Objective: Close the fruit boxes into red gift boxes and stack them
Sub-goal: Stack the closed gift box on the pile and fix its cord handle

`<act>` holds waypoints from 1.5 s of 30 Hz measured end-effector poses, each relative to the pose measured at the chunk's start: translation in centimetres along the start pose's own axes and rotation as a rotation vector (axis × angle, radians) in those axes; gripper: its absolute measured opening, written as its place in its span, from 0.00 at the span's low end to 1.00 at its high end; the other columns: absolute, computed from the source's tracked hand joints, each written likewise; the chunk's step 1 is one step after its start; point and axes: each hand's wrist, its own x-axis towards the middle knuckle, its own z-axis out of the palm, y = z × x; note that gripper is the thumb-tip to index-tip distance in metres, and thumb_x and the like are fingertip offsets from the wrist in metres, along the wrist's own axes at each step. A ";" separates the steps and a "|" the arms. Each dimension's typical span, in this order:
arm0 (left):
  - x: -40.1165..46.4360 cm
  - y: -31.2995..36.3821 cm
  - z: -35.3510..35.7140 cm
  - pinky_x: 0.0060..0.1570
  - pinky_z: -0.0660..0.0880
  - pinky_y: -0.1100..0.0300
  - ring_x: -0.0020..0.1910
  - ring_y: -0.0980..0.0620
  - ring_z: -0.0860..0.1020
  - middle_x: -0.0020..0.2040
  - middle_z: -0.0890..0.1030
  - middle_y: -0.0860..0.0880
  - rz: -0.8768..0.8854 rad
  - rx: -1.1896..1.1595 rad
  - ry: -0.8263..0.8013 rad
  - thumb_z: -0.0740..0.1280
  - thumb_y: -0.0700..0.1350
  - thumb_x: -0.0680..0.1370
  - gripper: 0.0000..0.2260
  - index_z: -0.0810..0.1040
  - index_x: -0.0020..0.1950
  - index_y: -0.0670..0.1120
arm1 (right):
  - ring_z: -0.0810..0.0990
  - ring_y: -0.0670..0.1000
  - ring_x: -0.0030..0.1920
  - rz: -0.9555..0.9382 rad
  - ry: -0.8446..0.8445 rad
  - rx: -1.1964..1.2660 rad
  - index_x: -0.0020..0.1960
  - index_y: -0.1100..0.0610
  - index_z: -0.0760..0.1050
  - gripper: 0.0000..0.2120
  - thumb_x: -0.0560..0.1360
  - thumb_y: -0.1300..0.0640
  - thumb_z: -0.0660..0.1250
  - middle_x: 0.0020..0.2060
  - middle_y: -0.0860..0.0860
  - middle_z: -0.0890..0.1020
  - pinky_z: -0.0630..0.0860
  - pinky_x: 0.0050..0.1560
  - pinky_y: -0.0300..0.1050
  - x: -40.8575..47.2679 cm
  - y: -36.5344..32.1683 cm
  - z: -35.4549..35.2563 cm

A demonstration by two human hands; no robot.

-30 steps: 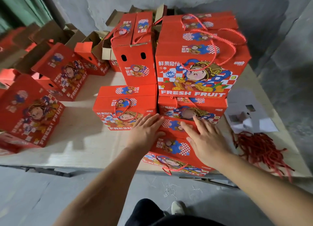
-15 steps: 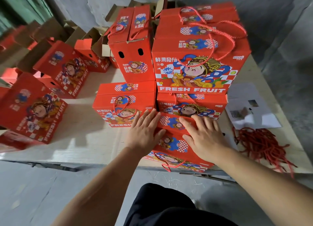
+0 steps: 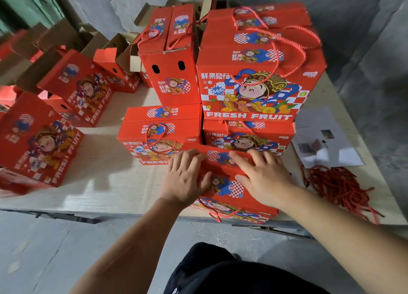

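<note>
A closed red gift box (image 3: 229,179) lies at the near edge of the table (image 3: 99,183), at about 6 o'clock of the stacked boxes, its red cord handle (image 3: 217,213) hanging over the front face. Both hands rest on its lid. The left hand (image 3: 185,179) lies at the lid's 9 o'clock side, fingers only slightly bent and spread flat on the cardboard, thumb pointing toward the lid's middle; its grip holds nothing. The right hand (image 3: 262,179) lies at the 3 o'clock side, fingers straight and fanned over the far edge, likewise pressing rather than clasping.

Just behind, at 12 o'clock, stand two low closed boxes side by side (image 3: 159,135), (image 3: 249,137). A large box marked FRESH FRUIT (image 3: 260,77) sits on the right one, and a tall narrow box (image 3: 170,62) stands to its 9 o'clock. At 9 to 10 o'clock, tilted open boxes (image 3: 39,143) line the table. At 3 o'clock lie white papers (image 3: 322,139) and a heap of red cords (image 3: 337,185).
</note>
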 end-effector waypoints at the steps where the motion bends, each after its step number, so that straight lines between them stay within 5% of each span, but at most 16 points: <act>1: 0.1 -0.1 0.0 0.64 0.69 0.47 0.60 0.41 0.75 0.63 0.76 0.46 0.017 -0.021 -0.016 0.63 0.57 0.81 0.20 0.78 0.65 0.46 | 0.68 0.63 0.68 0.015 0.012 -0.007 0.83 0.40 0.42 0.34 0.83 0.34 0.50 0.75 0.56 0.65 0.66 0.70 0.62 -0.2 -0.3 0.5; 7: -0.2 0.1 0.3 0.54 0.67 0.45 0.51 0.41 0.70 0.56 0.76 0.41 -0.044 0.087 0.061 0.64 0.59 0.79 0.18 0.75 0.57 0.45 | 0.53 0.63 0.77 0.003 -0.202 0.119 0.75 0.32 0.24 0.36 0.81 0.30 0.47 0.81 0.53 0.49 0.51 0.75 0.64 1.3 0.8 0.5; 12: 0.0 0.5 0.0 0.44 0.73 0.45 0.44 0.43 0.71 0.48 0.78 0.46 0.146 -0.032 0.000 0.60 0.55 0.84 0.15 0.79 0.50 0.45 | 0.61 0.63 0.76 -0.008 -0.216 0.207 0.80 0.32 0.36 0.36 0.81 0.29 0.52 0.79 0.54 0.59 0.59 0.76 0.62 1.4 1.5 -1.1; 16: -0.1 1.1 -0.2 0.58 0.75 0.45 0.55 0.42 0.77 0.60 0.79 0.46 0.145 -0.078 -0.083 0.60 0.61 0.84 0.22 0.81 0.65 0.46 | 0.75 0.57 0.71 -0.013 -0.063 0.348 0.81 0.36 0.57 0.31 0.80 0.29 0.55 0.77 0.46 0.70 0.75 0.66 0.56 1.6 2.8 -2.5; 19: -1.5 1.3 -0.1 0.71 0.70 0.46 0.64 0.45 0.75 0.67 0.76 0.47 0.173 -0.083 -0.163 0.60 0.75 0.76 0.38 0.76 0.73 0.47 | 0.73 0.56 0.72 -0.027 -0.107 0.317 0.80 0.34 0.52 0.31 0.79 0.28 0.52 0.77 0.44 0.69 0.76 0.66 0.57 1.7 3.1 -2.4; 22: -1.8 1.6 0.2 0.63 0.73 0.46 0.58 0.44 0.75 0.64 0.77 0.48 0.126 -0.010 -0.164 0.60 0.82 0.68 0.45 0.77 0.71 0.49 | 0.69 0.60 0.72 -0.033 -0.130 0.264 0.81 0.35 0.45 0.33 0.80 0.29 0.50 0.76 0.48 0.66 0.70 0.70 0.61 1.3 2.6 -0.9; 25: -1.9 1.8 0.5 0.55 0.73 0.48 0.52 0.44 0.74 0.58 0.77 0.48 0.099 0.021 -0.098 0.61 0.83 0.68 0.43 0.78 0.62 0.47 | 0.70 0.58 0.66 -0.036 -0.024 0.139 0.82 0.38 0.45 0.34 0.80 0.30 0.50 0.71 0.50 0.69 0.70 0.68 0.59 0.7 1.9 0.3; 28: -2.7 1.6 0.9 0.62 0.70 0.48 0.59 0.44 0.73 0.61 0.76 0.48 0.115 -0.006 -0.062 0.62 0.80 0.70 0.40 0.76 0.63 0.47 | 0.70 0.58 0.66 -0.037 -0.015 0.132 0.82 0.37 0.45 0.35 0.79 0.28 0.49 0.70 0.50 0.70 0.71 0.67 0.59 0.7 2.0 0.4; 31: -3.3 1.4 1.1 0.75 0.65 0.43 0.68 0.43 0.71 0.66 0.75 0.47 0.151 -0.010 -0.077 0.63 0.78 0.72 0.41 0.74 0.71 0.47 | 0.62 0.60 0.75 -0.004 -0.207 0.277 0.78 0.29 0.38 0.35 0.76 0.23 0.47 0.78 0.47 0.61 0.65 0.73 0.62 1.5 3.0 -0.5; 35: -3.4 1.8 1.0 0.67 0.70 0.40 0.64 0.42 0.70 0.65 0.72 0.47 0.092 0.050 -0.071 0.60 0.80 0.71 0.42 0.73 0.73 0.51 | 0.52 0.59 0.80 0.057 -0.361 0.358 0.76 0.27 0.33 0.39 0.68 0.19 0.40 0.81 0.41 0.51 0.56 0.78 0.65 1.9 3.0 -1.3; 39: -3.5 1.7 1.0 0.58 0.71 0.48 0.55 0.43 0.71 0.59 0.70 0.45 0.063 -0.028 0.007 0.66 0.79 0.69 0.40 0.76 0.65 0.48 | 0.68 0.61 0.71 0.026 -0.051 0.145 0.82 0.38 0.45 0.38 0.76 0.26 0.40 0.75 0.52 0.65 0.66 0.72 0.61 -0.1 1.1 0.0; 42: -3.1 2.0 0.8 0.61 0.67 0.52 0.59 0.45 0.71 0.62 0.70 0.46 -0.118 -0.228 0.049 0.66 0.73 0.75 0.32 0.72 0.61 0.47 | 0.75 0.61 0.63 -0.038 0.088 0.115 0.83 0.42 0.57 0.33 0.81 0.32 0.45 0.70 0.54 0.75 0.73 0.65 0.59 -0.6 0.9 0.3; 45: -2.2 2.3 0.8 0.65 0.67 0.49 0.63 0.45 0.69 0.67 0.69 0.49 -0.222 -0.215 -0.002 0.64 0.62 0.80 0.20 0.73 0.64 0.51 | 0.80 0.60 0.58 -0.084 0.064 0.106 0.83 0.38 0.53 0.32 0.80 0.32 0.42 0.65 0.53 0.78 0.81 0.55 0.57 0.3 1.4 -0.7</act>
